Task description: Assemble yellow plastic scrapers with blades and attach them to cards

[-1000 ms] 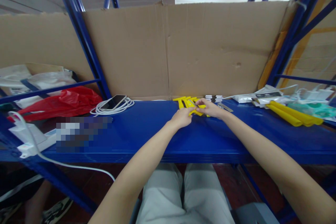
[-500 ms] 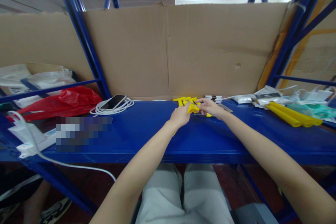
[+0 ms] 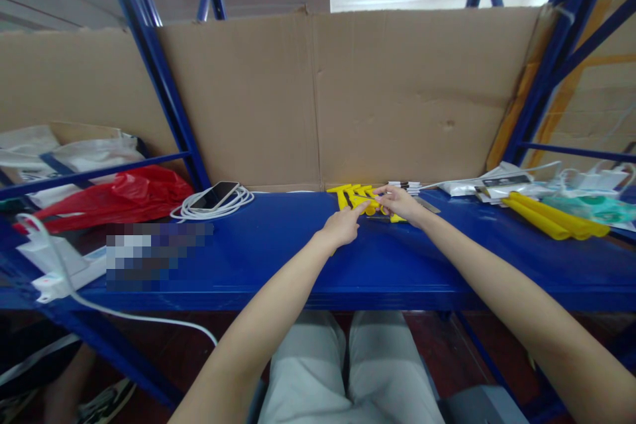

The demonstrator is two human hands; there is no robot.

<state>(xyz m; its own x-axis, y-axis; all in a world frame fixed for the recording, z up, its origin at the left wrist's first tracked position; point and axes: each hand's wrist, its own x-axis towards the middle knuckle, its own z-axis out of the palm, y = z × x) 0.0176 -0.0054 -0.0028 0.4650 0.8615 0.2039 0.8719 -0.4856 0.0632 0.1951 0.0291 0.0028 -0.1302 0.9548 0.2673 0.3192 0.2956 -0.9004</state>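
Note:
A yellow plastic piece [image 3: 368, 207] lies between my hands, low over the blue shelf top [image 3: 278, 245]. My left hand [image 3: 342, 225] has its index finger stretched out against the near side of this piece, while the other fingers are curled back. On the far right side of the piece, my right hand [image 3: 395, 202] pinches it between thumb and fingertips. Just behind stand several yellow T-shaped plastic parts [image 3: 342, 193], partly hidden by the hands. A tool with a yellow end [image 3: 396, 218] and a thin dark shaft lies under my right hand.
White slim pieces [image 3: 405, 186] and a metal plate [image 3: 427, 205] lie beyond my right hand. Yellow rolled tubes [image 3: 551, 215] and plastic packets [image 3: 501, 182] are at right. A phone [image 3: 216, 195] with coiled white cable [image 3: 243, 197] sits left. Cardboard [image 3: 238, 99] walls the back.
My left hand has loosened from around the yellow piece and shifted slightly towards me, its index finger now extended. The yellow piece sits a little lower and flatter. My right hand stays on it.

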